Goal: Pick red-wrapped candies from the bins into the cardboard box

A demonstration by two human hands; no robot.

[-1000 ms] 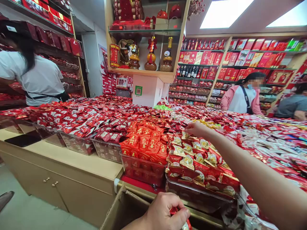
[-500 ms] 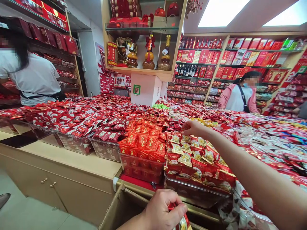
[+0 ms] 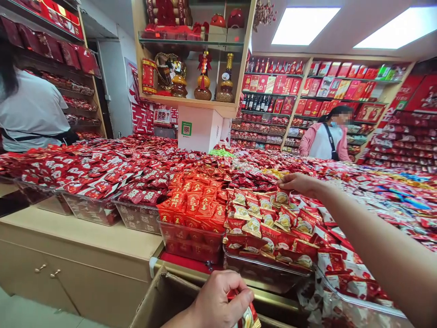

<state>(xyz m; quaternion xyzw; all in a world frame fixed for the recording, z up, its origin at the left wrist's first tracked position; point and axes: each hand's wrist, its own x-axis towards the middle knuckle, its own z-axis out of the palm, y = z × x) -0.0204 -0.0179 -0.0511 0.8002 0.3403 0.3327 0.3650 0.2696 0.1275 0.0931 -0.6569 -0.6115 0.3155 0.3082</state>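
My left hand [image 3: 221, 296] is closed around durian candies [image 3: 251, 316] in red and gold wrappers, low in front of me over an open cardboard box [image 3: 146, 296]. Stretched forward, my right hand [image 3: 300, 183] pinches a durian candy [image 3: 282, 197] by its top edge, at the back of the heap. Rows of similar durian candies [image 3: 269, 232] fill a clear plastic bin [image 3: 266, 269] below that hand. To its left, orange-red packets [image 3: 194, 200] with gold characters are piled in another clear bin [image 3: 191, 243].
More bins of red sweets [image 3: 136, 214] line the beige counter [image 3: 102, 237] on the left. A bin of red and white packets [image 3: 351, 273] stands at right. A display cabinet [image 3: 191, 102] rises mid-counter. One person [image 3: 30, 107] is at left, another [image 3: 327, 136] behind the counter.
My right hand has moved rightward along the back of the durian candies. The view has turned slightly right. My left hand keeps its hold on its candies.
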